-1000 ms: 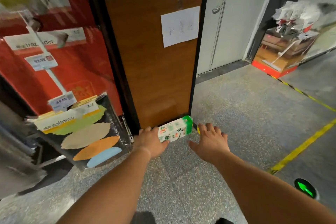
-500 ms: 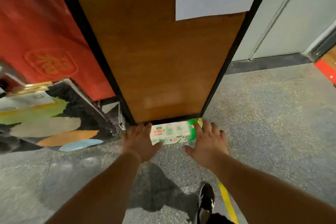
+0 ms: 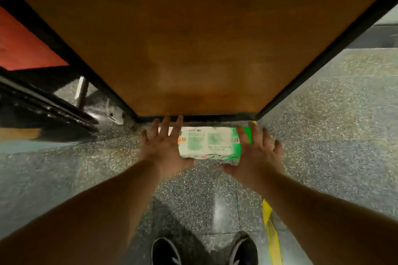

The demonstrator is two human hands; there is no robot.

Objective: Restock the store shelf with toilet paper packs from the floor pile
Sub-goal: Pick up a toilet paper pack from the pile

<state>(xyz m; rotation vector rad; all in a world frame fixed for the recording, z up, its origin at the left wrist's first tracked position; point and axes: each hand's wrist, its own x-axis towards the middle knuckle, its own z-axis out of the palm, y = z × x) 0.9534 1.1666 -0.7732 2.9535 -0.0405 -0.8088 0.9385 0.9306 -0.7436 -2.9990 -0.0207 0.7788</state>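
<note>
Both hands flank one pack, fingers spread, nothing clamped yet.

Left hand (image 3: 165, 146) and right hand (image 3: 256, 153) bracket the short ends of the white-and-green plastic-wrapped toilet paper pack (image 3: 207, 143), which lies on the speckled grey floor (image 3: 323, 127) against the foot of the brown wooden panel (image 3: 193, 38). Firm contact cannot be confirmed. Judged light, soft and compressible with slick film: squeeze the ends, palms inward.

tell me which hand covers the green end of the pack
The right hand: its fingers lie across the green end of the toilet paper pack. The left hand is at the white end instead.
</note>
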